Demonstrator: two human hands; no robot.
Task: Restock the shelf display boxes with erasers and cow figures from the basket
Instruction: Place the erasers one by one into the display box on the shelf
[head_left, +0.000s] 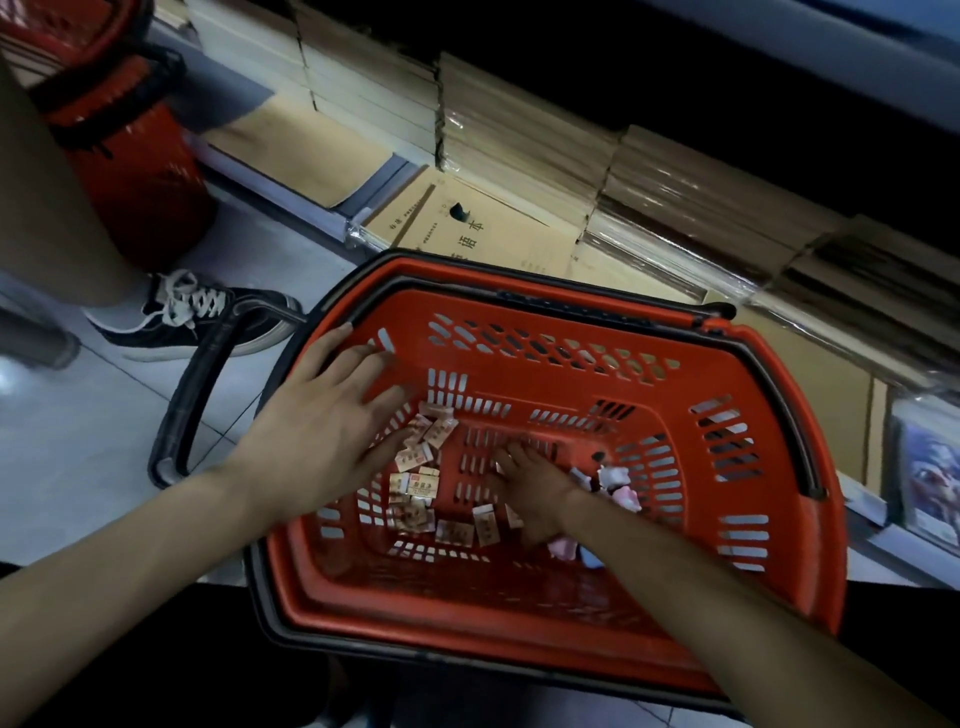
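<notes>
The red basket (519, 613) stands on the floor, in front of a low shelf with stacks of paper (519, 145). Both hands are inside it. The left hand (322, 431) is at 9 o'clock in the basket, its grip apart and the fingers spread over a heap of small erasers (415, 483). The right hand (535, 488) is near the centre, its grip also apart and the fingers stretched on the basket bottom. The pink and white cow figures (618, 486) lie just beside its wrist, at 3 o'clock. At 10 o'clock of the basket is a black shoe (192, 317).
</notes>
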